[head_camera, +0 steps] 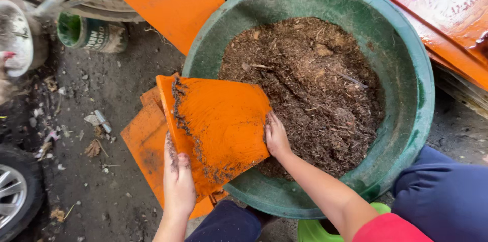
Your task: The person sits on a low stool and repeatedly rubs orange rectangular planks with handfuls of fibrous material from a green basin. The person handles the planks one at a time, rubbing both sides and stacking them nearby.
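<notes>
Your left hand [179, 181] grips the orange sheet [218, 125] at its lower left corner, thumb pressed on the upper face and fingers hidden beneath, so it is closed firmly on the sheet. The sheet tilts up over the near-left rim of the green basin [417, 84], its far edge reaching over the brown soil mix [310, 89] that fills the basin. Dark crumbs cling along the sheet's left edge and lower edge. Your right hand [277, 138] rests at the sheet's right edge, inside the basin, fingers curled against the sheet and the soil; you cannot tell whether it pinches the sheet or only touches it. More orange sheets [145, 143] lie on the ground just left of the basin, under the held one. A green can [91, 33] lies well to the basin's left.
</notes>
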Demonstrator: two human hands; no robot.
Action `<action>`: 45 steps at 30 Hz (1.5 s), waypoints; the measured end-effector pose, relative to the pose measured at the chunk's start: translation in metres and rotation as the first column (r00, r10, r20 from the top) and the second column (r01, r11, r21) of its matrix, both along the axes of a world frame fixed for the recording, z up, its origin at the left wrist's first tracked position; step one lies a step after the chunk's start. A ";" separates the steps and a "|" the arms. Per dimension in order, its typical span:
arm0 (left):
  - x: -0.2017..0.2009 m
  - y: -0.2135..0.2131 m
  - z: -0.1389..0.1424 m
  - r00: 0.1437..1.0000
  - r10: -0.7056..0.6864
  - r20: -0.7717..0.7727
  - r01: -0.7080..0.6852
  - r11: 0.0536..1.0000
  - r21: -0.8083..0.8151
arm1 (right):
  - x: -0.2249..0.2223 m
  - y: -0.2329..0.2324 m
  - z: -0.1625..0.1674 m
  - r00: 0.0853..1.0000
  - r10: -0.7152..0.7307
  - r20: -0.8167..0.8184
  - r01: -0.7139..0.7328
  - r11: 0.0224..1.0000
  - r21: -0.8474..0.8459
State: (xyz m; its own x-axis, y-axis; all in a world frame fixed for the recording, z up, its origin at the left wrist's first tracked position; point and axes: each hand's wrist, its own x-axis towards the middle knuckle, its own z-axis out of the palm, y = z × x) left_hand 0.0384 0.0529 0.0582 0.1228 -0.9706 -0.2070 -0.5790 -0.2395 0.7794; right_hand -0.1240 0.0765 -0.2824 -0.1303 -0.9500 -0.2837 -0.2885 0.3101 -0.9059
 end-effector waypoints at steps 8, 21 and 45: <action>0.037 -0.010 -0.013 0.985 0.156 -0.080 -0.141 0.975 0.172 | 0.043 0.003 0.150 0.989 0.149 0.021 -0.129 0.914 -0.384; 0.023 -0.009 -0.013 0.984 -0.139 -0.109 0.127 0.986 -0.110 | 0.062 -0.048 0.299 0.964 0.236 0.119 -0.097 0.737 -0.669; 0.003 -0.008 -0.014 0.988 -0.100 -0.114 0.090 0.992 -0.088 | -0.043 -0.044 0.023 0.946 0.165 -0.278 -0.122 0.979 0.164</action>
State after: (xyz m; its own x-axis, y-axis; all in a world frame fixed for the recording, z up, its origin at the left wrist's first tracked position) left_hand 0.0417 0.0444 0.0440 0.0085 -0.9910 -0.1333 -0.4986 -0.1198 0.8585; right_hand -0.1671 0.0321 -0.2589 -0.0919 -0.9171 -0.3880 -0.5819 0.3656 -0.7265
